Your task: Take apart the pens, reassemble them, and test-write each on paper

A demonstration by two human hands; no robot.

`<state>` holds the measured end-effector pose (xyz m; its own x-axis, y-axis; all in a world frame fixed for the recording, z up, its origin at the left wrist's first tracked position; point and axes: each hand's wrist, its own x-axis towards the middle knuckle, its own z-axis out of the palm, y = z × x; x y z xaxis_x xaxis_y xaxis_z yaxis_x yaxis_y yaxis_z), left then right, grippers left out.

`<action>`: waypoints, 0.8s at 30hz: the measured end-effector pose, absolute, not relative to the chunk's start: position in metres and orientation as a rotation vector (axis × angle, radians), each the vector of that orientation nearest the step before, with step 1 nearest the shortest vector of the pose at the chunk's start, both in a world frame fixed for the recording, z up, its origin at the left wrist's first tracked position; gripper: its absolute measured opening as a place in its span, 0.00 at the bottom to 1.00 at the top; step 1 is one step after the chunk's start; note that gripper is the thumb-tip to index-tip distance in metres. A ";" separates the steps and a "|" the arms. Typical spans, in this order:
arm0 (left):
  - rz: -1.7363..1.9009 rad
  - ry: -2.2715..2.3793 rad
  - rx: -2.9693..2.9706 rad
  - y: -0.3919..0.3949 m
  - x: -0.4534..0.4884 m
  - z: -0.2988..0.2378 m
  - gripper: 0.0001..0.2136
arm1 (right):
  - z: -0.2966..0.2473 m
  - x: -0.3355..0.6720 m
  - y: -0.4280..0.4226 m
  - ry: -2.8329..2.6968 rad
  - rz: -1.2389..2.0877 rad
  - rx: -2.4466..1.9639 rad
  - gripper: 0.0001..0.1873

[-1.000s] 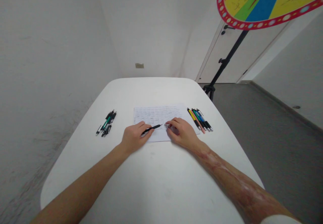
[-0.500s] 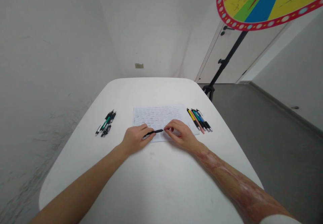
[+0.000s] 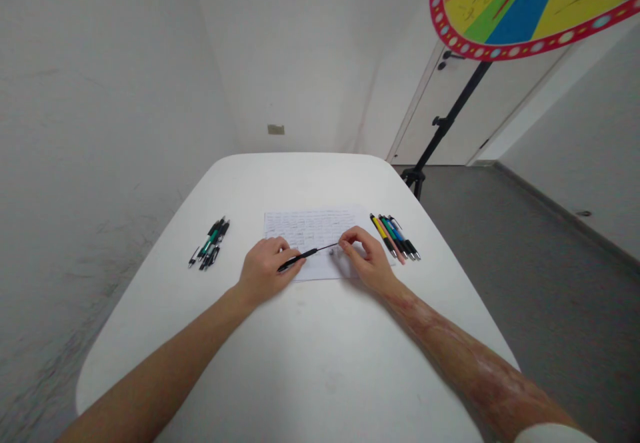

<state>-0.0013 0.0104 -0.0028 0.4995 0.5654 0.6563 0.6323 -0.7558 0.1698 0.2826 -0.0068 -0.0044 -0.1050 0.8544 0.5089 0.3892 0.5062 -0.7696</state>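
My left hand (image 3: 266,264) is closed around a black pen barrel (image 3: 296,260) that lies slanted between thumb and fingers. A thin dark pen refill (image 3: 327,247) runs from the barrel's right end to my right hand (image 3: 367,256), whose thumb and forefinger pinch its far end. Whether the refill's inner end is still inside the barrel is too small to tell. Both hands are over a sheet of handwritten paper (image 3: 310,220). A small dark piece (image 3: 331,252), too small to name, shows against the paper just below the refill.
A bundle of dark and green pens (image 3: 213,243) lies on the left of the white table (image 3: 300,350). Several pens in yellow, pink, green and blue (image 3: 395,236) lie at the right, over the paper's edge. A colourful wheel (image 3: 525,10) on a black stand (image 3: 450,113) is beyond.
My right hand has moved right, away from the barrel, and a length of thin refill now shows between them. My left hand has kept hold of the barrel, nearly in place.
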 end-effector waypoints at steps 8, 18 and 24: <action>-1.119 -1.166 -2.515 0.010 -0.004 0.001 0.09 | -0.018 0.288 0.001 -1.452 0.639 -1.097 0.09; -1.100 -1.585 -2.448 0.017 -0.010 -0.005 0.17 | -0.024 0.289 0.004 -1.463 0.708 -1.072 0.08; -1.005 -1.660 -2.526 0.022 -0.011 -0.013 0.11 | -0.022 0.288 0.002 -1.498 0.737 -1.062 0.08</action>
<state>-0.0108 0.0216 -0.0132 0.2580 0.8400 0.4774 0.8122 -0.4561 0.3637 0.2883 0.0018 -0.0219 0.0054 0.9095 0.4157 0.2253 0.4039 -0.8866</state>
